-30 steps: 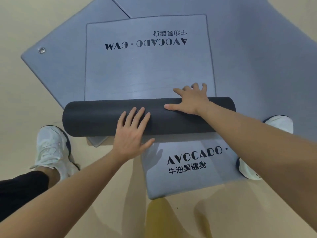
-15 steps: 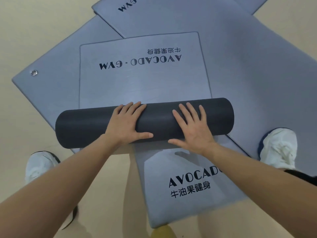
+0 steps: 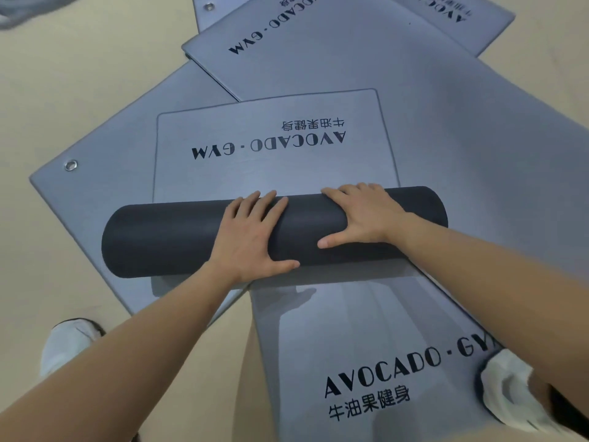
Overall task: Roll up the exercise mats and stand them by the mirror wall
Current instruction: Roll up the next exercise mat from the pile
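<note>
A grey mat printed "AVOCADO · GYM" is partly rolled: its dark roll (image 3: pixel 165 239) lies crosswise in the middle of the view, and its flat end (image 3: pixel 271 167) stretches away from me. My left hand (image 3: pixel 251 240) lies flat on the roll's middle with the fingers spread. My right hand (image 3: pixel 363 218) presses on the roll's right half, its fingers bent over the far side and the thumb stretched toward me. Several more grey mats lie flat and overlapping beneath it, one at the left (image 3: pixel 105 173), one at the far right (image 3: pixel 382 59) and one near me (image 3: pixel 366 330).
The floor (image 3: pixel 79 74) is beige. My white shoes stand at the lower left (image 3: pixel 63 346) and lower right (image 3: pixel 510 393), the right one on the near mat. Metal eyelets (image 3: pixel 70 165) sit in mat corners. A blurred grey object (image 3: pixel 16 14) lies at the top left.
The roll has travelled farther along the mat and the flat part has grown shorter. My right hand moved from the roll's near side onto its top. More mats have come into view ahead.
</note>
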`<state>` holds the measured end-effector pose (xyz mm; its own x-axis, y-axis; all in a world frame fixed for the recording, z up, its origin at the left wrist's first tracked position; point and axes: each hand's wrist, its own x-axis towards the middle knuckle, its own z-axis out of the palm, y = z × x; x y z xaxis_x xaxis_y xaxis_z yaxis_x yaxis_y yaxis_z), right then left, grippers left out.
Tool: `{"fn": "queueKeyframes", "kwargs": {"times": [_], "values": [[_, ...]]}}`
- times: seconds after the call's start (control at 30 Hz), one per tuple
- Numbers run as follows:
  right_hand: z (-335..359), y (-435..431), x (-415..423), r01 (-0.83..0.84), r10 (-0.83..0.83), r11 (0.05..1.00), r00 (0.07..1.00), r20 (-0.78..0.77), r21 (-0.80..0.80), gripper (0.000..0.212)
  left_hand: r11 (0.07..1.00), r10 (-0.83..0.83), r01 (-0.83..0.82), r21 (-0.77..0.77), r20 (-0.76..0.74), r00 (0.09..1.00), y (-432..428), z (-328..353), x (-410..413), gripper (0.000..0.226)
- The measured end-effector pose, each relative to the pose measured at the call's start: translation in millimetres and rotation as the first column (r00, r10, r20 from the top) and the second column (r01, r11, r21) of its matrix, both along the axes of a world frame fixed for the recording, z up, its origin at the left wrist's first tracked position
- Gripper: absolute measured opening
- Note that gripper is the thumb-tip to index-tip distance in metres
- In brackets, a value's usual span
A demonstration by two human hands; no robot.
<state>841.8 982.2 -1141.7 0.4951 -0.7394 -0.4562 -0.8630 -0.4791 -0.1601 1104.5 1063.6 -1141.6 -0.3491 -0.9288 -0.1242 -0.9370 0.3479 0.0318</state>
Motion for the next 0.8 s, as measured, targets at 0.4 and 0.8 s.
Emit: {"fn": "queueKeyframes", "kwargs": {"times": [0.4, 0.8], "values": [[5, -26, 0, -0.127, 0.126, 0.991, 0.992, -0.015, -0.039, 0.136, 0.984, -0.017, 0.008, 0.179, 0.048, 0.999, -68, 5, 6, 0.135], [30, 64, -6, -0.053, 0.052, 0.993, 0.999, 0.013, 0.101, 0.108, 0.949, 0.001, -0.01, 0.315, 0.031, 1.0, 15, 27, -10, 0.116]]}}
